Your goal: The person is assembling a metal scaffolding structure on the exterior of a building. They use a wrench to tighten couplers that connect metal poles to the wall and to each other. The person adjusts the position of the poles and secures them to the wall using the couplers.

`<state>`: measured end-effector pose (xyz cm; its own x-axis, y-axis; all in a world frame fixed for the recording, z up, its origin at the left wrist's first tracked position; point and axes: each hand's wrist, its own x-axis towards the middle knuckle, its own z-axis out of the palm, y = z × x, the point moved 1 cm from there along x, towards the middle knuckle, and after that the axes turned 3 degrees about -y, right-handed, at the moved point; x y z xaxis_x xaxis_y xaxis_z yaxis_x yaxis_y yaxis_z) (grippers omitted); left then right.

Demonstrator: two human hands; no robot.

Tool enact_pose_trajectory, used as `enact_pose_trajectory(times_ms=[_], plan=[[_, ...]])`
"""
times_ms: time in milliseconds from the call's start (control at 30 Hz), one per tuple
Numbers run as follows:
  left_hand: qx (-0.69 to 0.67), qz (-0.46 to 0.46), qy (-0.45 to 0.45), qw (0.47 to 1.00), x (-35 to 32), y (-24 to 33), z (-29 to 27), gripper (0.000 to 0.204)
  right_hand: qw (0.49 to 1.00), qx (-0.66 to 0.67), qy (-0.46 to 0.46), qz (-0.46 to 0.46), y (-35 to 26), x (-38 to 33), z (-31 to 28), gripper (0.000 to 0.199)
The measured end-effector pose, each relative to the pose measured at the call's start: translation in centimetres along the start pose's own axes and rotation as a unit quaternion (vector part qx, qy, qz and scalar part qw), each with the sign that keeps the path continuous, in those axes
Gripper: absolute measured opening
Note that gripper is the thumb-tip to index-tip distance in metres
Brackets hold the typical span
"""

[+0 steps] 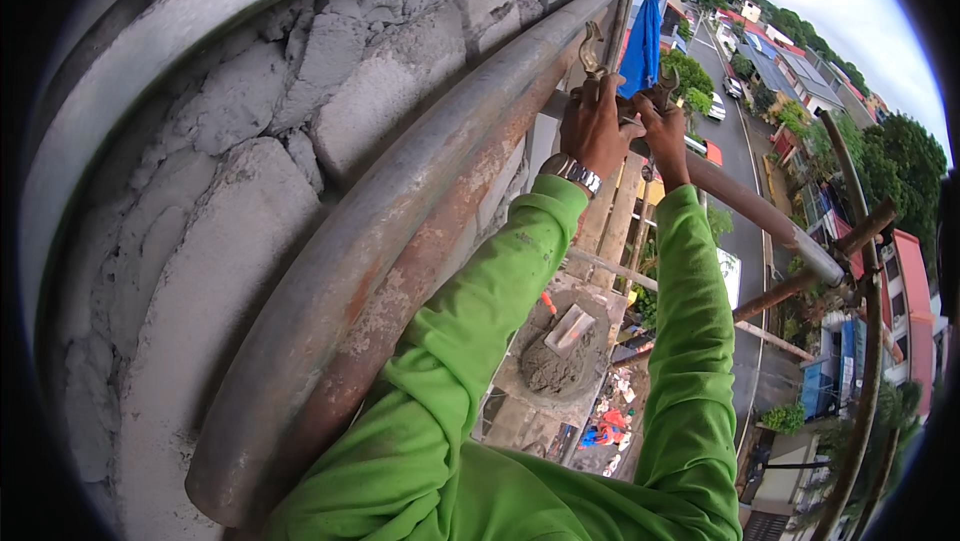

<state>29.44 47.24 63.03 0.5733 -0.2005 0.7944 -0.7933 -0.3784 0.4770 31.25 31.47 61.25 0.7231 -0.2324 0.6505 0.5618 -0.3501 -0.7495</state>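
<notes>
At the far end of my reach, both hands are closed around a metal scaffold clamp (592, 49) at a horizontal pipe (765, 213). My left hand (590, 124), with a metal wristwatch (572, 173) at its wrist, has its fingers bent over the clamp; one curved jaw sticks up above them. My right hand (660, 141) grips the clamp's right side, close by a second curved piece (665, 88). The fingers hide the clamp's middle. A blue cloth (641, 41) hangs just behind the hands.
Two thick pipes (390, 181) run beside a rough concrete block wall (230, 281) on my left. Below are scaffold planks (608, 211) and a pan (603, 326) of mortar with a trowel (570, 329). More scaffold poles (868, 341) stand right. A street (745, 241) lies far below.
</notes>
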Motion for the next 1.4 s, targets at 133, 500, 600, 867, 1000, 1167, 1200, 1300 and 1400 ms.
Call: enact_pose_trajectory(times_ms=[133,500,600,867,1000,1167,1200,1300,1400], plan=[[-0.156,-0.023,0.086,0.984,-5.1,3.8,-7.4,0.073,0.997,-0.036,0.007,0.064,0.3,-0.1,-1.0,0.022],[-0.514,-0.123,0.119,0.84,-15.9,9.3,-21.3,0.113,0.99,-0.05,0.034,0.124,-0.2,0.0,-0.5,0.024],[-0.558,-0.039,0.257,0.788,-15.0,10.0,-21.6,0.097,0.994,-0.066,0.02,0.08,-1.6,-0.1,0.2,0.025],[-0.465,0.107,0.508,0.717,-11.1,8.8,-22.3,0.075,0.992,-0.052,0.011,0.116,-3.6,-0.1,0.5,0.029],[-0.359,0.069,0.618,0.696,-9.5,9.2,-22.4,0.073,0.994,-0.035,0.008,0.104,-3.9,-0.4,0.8,0.026],[-0.338,0.093,0.643,0.681,-7.8,9.7,-22.2,0.087,0.985,-0.118,-0.055,0.115,-0.5,0.6,-0.1,0.027],[-0.344,0.101,0.645,0.675,-7.4,9.9,-22.2,0.091,0.987,-0.114,-0.056,0.1,-0.6,0.6,0.0,0.027],[-0.324,0.103,0.626,0.702,-6.6,10.4,-22.2,0.119,0.988,-0.112,-0.057,0.087,-1.7,0.3,0.5,0.027],[-0.302,0.113,0.596,0.736,-6.4,10.9,-21.8,0.13,0.968,-0.202,-0.07,0.131,-1.9,0.5,0.6,0.035]])
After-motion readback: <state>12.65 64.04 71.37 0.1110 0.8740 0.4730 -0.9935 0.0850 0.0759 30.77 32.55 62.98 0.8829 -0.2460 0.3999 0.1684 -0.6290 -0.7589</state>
